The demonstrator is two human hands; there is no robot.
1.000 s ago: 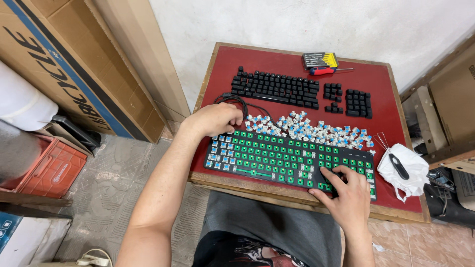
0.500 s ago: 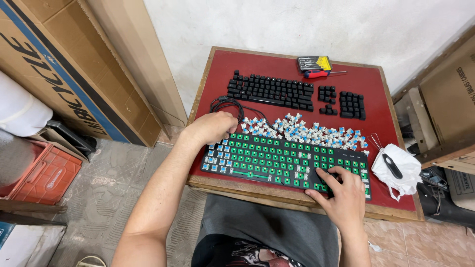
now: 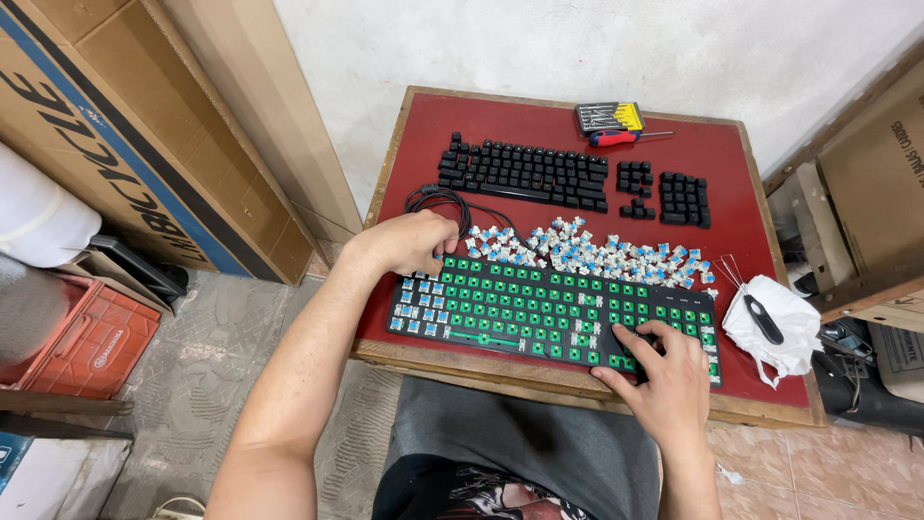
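Hands [image 3: 416,241] [image 3: 664,371] rest on green keyboard board [image 3: 539,308] beside loose switches [image 3: 597,252].

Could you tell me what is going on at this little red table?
A person sits at the red table with a stripped keyboard in front of them, its green board bare except for a few blue switches at the left end. The left hand rests on the keyboard's top left corner, and the right hand presses down near its lower right. A heap of loose blue switches lies just behind it, with rows of black keycaps and a screwdriver set further back.
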